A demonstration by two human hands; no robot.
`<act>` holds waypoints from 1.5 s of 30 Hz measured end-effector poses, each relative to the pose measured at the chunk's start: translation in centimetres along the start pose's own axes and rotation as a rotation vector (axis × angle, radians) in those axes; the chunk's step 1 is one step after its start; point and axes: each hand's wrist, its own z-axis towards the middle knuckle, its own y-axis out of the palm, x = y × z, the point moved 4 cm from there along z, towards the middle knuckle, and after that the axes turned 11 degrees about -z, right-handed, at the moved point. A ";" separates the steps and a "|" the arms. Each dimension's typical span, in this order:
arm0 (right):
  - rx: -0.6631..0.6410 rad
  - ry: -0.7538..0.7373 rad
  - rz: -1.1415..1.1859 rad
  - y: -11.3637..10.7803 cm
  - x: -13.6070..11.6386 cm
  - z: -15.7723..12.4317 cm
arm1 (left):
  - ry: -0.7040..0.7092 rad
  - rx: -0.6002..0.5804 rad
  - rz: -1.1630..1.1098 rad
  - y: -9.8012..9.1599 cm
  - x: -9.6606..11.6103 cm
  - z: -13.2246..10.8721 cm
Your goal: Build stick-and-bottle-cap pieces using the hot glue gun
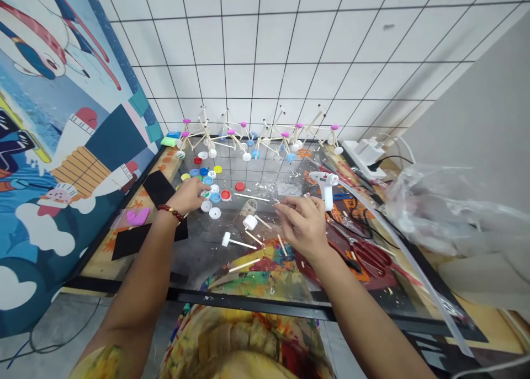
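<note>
My left hand [191, 196], with a beaded bracelet at the wrist, reaches over the group of bottle caps, its fingertips at a white cap [214, 188]. Whether it grips a cap is hidden. Nearby lie a red cap [226, 195] and a blue cap [215, 197]. My right hand [304, 222] is held above the table at right of centre, thumb and fingers pinched together; anything between them is too small to make out. Between the hands lie a thin white stick [251, 197], a white block [250, 222] and a small stick with a white head [226, 239].
Stick figures with pink tops [243, 124] line the back edge. A white glue gun [327, 188] stands right of my right hand, near red scissors [372, 259]. Black sheets [159, 188] and pink clay [138, 217] lie left. A power strip [364, 159] and plastic bag [439, 213] are at right.
</note>
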 end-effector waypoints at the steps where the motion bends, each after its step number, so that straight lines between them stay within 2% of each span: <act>1: 0.003 0.014 -0.001 -0.1 0.2 0.1 | 0.002 0.013 -0.003 0.2 0.0 -0.1; 4: -0.005 0.014 -0.004 -0.2 0.2 0.1 | 0.007 0.067 -0.003 0.6 0.3 -0.5; 7: -0.029 -0.044 -0.011 0.0 -0.4 0.0 | 0.018 0.070 0.013 1.0 0.7 -0.9; 11: -0.062 -0.087 -0.005 0.3 -1.2 -0.2 | 0.026 0.067 0.004 0.5 0.8 -1.4; 13: -0.057 -0.081 0.006 0.3 -1.2 -0.1 | 0.042 0.131 -0.040 -0.5 0.5 -1.6; 16: -0.038 -0.071 0.006 0.2 -1.0 -0.1 | 0.004 0.324 -0.071 -2.0 -0.4 -1.6; 18: -0.034 -0.073 0.002 0.1 -0.9 -0.1 | -0.014 0.382 -0.049 -2.2 -0.7 -1.4; 21: -0.042 -0.075 0.013 0.1 -1.0 -0.2 | 0.005 0.283 -0.018 -0.9 -0.2 -0.6; 24: -0.058 -0.072 0.024 0.2 -1.1 -0.3 | -0.054 0.204 -0.002 0.8 0.5 0.2; 27: -0.058 -0.071 0.020 0.2 -1.1 -0.3 | -0.106 0.211 0.012 1.6 0.9 0.4; 34: -0.064 -0.082 0.044 0.4 -1.1 -0.3 | -0.138 0.211 -0.014 1.8 1.7 -0.1; 38: -0.066 -0.088 0.043 0.4 -1.3 -0.3 | -0.143 0.269 -0.029 2.1 2.7 -0.2; 41: -0.060 -0.087 0.039 0.3 -1.3 -0.2 | -0.146 0.404 -0.238 1.4 3.1 -0.3; 43: -0.056 -0.080 0.034 0.2 -1.2 -0.1 | -0.208 0.468 -0.638 0.7 2.9 -0.6; 45: -0.042 -0.076 0.033 0.2 -1.1 0.0 | -0.288 0.388 -1.187 0.7 2.9 -0.8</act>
